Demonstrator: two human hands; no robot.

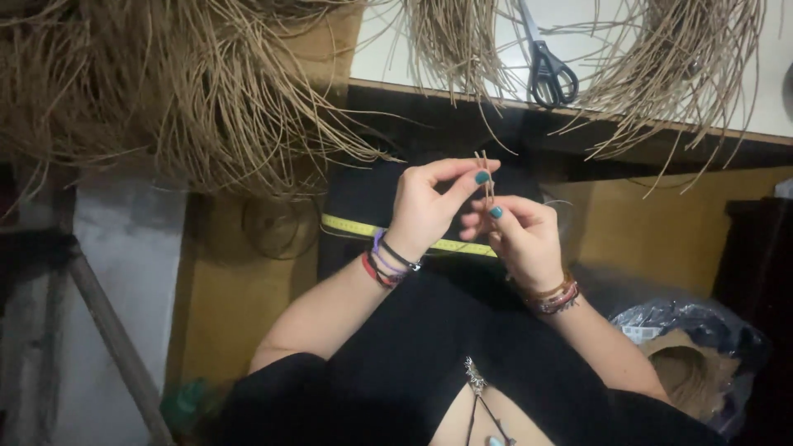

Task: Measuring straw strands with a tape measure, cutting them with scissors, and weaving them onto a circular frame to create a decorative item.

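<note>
- While the head camera looks straight down, the left hand and the right hand meet above the lap, both pinching a few thin tan fibre strands between thumb and fingertips.
- Those strands stand nearly upright in the picture, long axis running from the fingers toward the white table, free tips pointing at its dark front edge.
- Left thumb and forefinger close on the strands just above the right hand's grip; the two hands touch or nearly touch there.
- A yellow measuring tape lies across the dark lap just below the strands, passing behind both wrists.
- Beyond the strands, on the table, black-handled scissors lie with blades pointing away.
- Loose fibre bundles hang over the table edge on either side of the scissors; a larger heap spreads far to the left of the strands.
- Well to the right and below the strands sits a crumpled plastic bag.
- Nothing lies between the hands and the strands.
</note>
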